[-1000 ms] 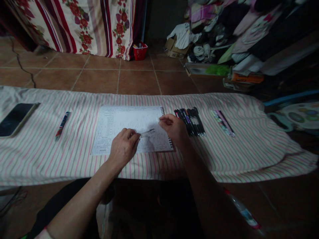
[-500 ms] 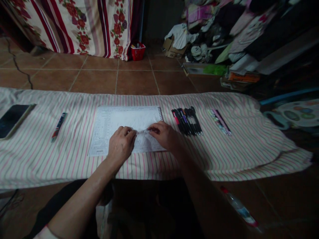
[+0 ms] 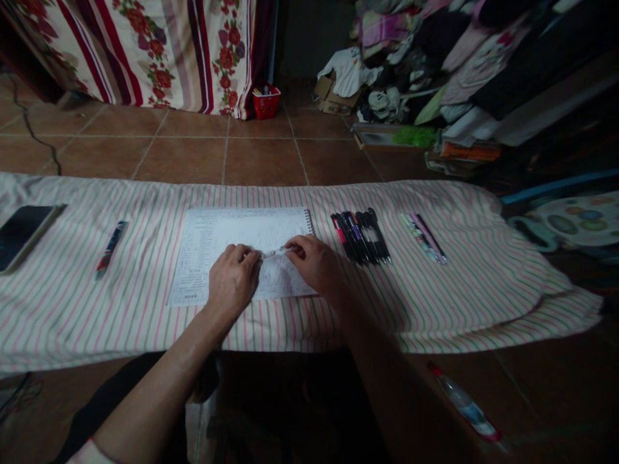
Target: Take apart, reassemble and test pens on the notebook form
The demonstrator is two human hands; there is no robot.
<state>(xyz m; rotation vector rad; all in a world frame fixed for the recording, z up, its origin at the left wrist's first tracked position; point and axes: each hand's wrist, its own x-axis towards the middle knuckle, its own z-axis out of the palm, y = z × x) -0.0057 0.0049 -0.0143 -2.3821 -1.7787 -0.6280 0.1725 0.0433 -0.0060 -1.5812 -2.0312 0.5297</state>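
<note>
Between my two hands, over the sheet, lies a slim whitish pen, tilted slightly up to the right. My left hand pinches its left end with thumb and fingers. At the other end, the fingertips of my right hand are closed on it; whether it is one piece or two parts I cannot tell. Beneath both hands is a printed white sheet on a spiral-bound notebook, its coil at the right edge. A row of several dark pens lies just right of my right hand.
On the striped cloth lie a dark-screened tablet or phone at far left, a dark and red pen, and slim light pens at right. A plastic bottle rests on the floor. Beyond stands a red basket.
My hands stay in nearly the same place, slightly farther apart. More of the whitish pen shows between them now. The view has shifted very slightly.
</note>
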